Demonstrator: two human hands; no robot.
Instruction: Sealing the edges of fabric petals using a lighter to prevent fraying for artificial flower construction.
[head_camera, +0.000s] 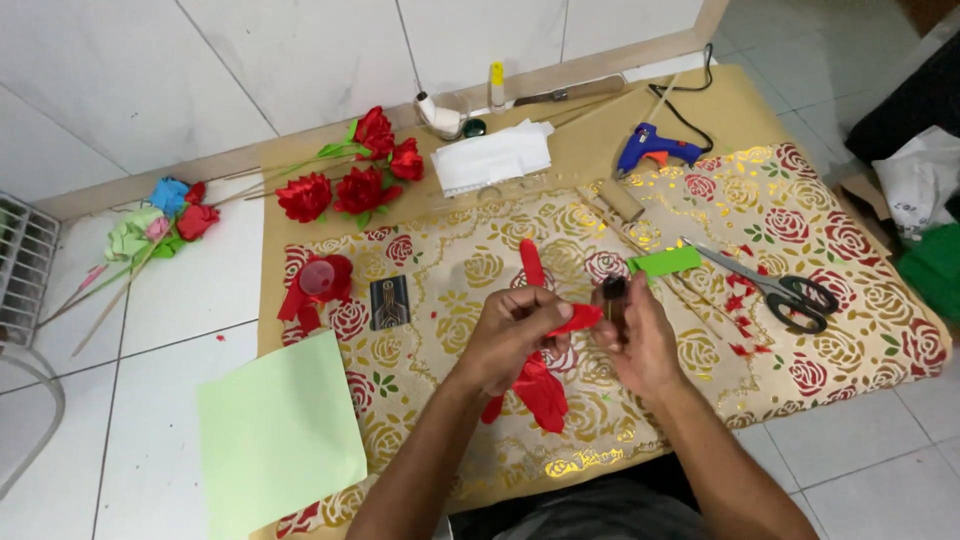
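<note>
My left hand (508, 338) pinches a strip of red ribbon (545, 385) over the middle of a low table; the ribbon stands up behind the fingers, sticks out to the right between both hands, and hangs down in folds below the wrist. My right hand (640, 340) is closed on a small dark lighter-like object (615, 293), held upright right next to the ribbon's end. Both hands hover over the patterned cloth (470, 270) with gold and red roses.
Black-handled scissors (790, 293) and a green paper strip (665, 262) lie right of the hands, red scraps around them. A blue glue gun (655, 148), white cloth (492, 158), finished red ribbon roses (355, 180), a dark card (389, 302) and a light green sheet (278, 432) lie around.
</note>
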